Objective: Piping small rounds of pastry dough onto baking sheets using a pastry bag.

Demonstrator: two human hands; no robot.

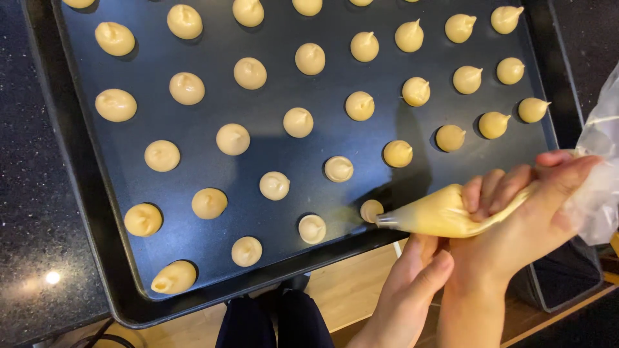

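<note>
— How much room is left on the tray [90, 193]?

— Little. Dough mounds [275, 185] fill it in slanted rows. The newest mound [371, 210] sits near the tray's near edge, with a bare strip of tray running toward the near right corner.

— And the hands?

— The right hand [522, 206] is clenched around the piping bag [438, 216], fingers curled over its filled cone; the metal tip touches that newest mound. The left hand [419, 270] lies under the bag, fingers loosely together, supporting it from below, just off the tray's near edge.
</note>
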